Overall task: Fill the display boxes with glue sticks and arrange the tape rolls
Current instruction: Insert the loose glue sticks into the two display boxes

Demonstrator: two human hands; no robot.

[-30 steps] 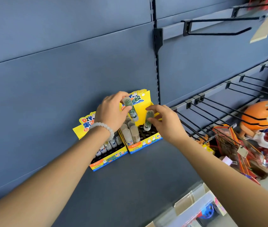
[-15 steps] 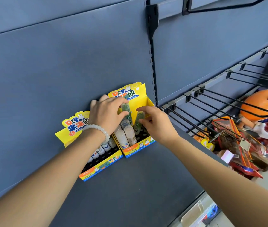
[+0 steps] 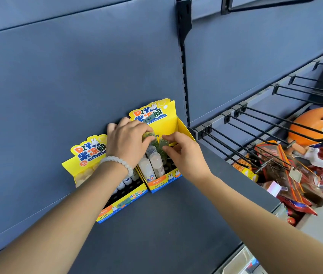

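Bright, even daylight here, soft shadows under both arms, wide-angle bending at the edges, slight blur around the fingers (image 3: 146,128).

Both forearms reach in from the bottom edge bare, with no sleeve, watch or glove showing on either. The left hand (image 3: 127,142) has a bracelet (image 3: 118,163) at its wrist, a single strand of round, smooth, milky-white beads that look slightly translucent and sit close against the arm. The right hand (image 3: 184,155) and its wrist carry nothing: no ring, band or strap can be seen, and the nails that show on both hands look short and plain.
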